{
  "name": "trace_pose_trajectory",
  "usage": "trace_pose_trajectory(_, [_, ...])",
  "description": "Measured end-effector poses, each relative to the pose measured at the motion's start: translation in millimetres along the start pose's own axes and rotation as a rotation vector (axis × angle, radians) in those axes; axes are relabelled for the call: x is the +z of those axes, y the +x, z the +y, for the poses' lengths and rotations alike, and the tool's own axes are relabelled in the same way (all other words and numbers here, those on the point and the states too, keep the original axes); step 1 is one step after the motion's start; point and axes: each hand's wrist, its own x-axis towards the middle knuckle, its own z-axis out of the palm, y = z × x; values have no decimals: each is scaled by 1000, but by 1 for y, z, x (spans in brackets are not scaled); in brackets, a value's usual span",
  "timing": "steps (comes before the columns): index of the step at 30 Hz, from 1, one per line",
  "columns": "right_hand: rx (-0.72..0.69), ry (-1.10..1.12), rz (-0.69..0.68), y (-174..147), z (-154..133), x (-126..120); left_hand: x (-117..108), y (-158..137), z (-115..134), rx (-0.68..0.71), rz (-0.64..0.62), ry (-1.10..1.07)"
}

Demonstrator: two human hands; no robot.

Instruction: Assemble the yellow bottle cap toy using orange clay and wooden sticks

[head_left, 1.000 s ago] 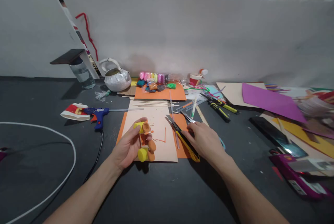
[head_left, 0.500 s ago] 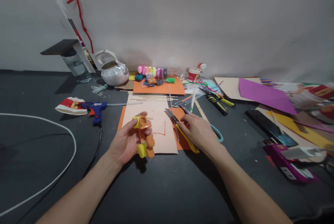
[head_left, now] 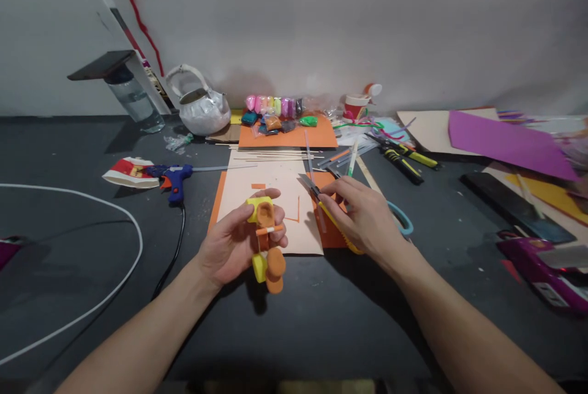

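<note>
My left hand (head_left: pixel 234 241) is closed around a small orange and yellow craft model (head_left: pixel 264 241), its rounded orange pieces and yellow blocks facing up; what it is meant to be I cannot tell. It is held over the near part of a pale cardboard sheet (head_left: pixel 239 198). On the right, my right hand (head_left: pixel 356 210) grips a yellow utility knife (head_left: pixel 331 213), whose blade points away and to the left above the sheet's right edge. The palm hides part of the handle. Blue-handled scissors (head_left: pixel 402 219) lie partly under that hand.
A blue glue gun (head_left: pixel 177 182) rests left, its black cord running forward. Behind are thin sticks (head_left: pixel 275 155), clay packets (head_left: pixel 275 106), a silver kettle-shaped vessel (head_left: pixel 204 112) and a water bottle (head_left: pixel 138 103). Black-yellow pliers (head_left: pixel 402 164), a phone (head_left: pixel 509 207) and a purple device (head_left: pixel 542 277) lie right.
The view has tilted down and turned slightly left. My left hand has brought the model a little nearer, uncovering a small orange strip on the sheet. The right hand keeps the knife.
</note>
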Motion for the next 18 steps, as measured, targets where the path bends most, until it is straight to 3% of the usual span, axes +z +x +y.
trace_pose_trajectory(4, [-147, 255, 50, -7, -29, -17, 1, -2, -7, -56, -21, 38])
trace_pose_trajectory(8, [-233, 437, -56, -11, -57, -31, 3, -5, -15, -116, -3, 44])
trace_pose_trajectory(13, [-235, 392, -238, -8, -67, -39, 6, -5, -17, -156, 5, 59])
trace_pose_trajectory(18, [-229, 284, -327, -2, -66, -44, 3, -6, -16, -154, -46, 201])
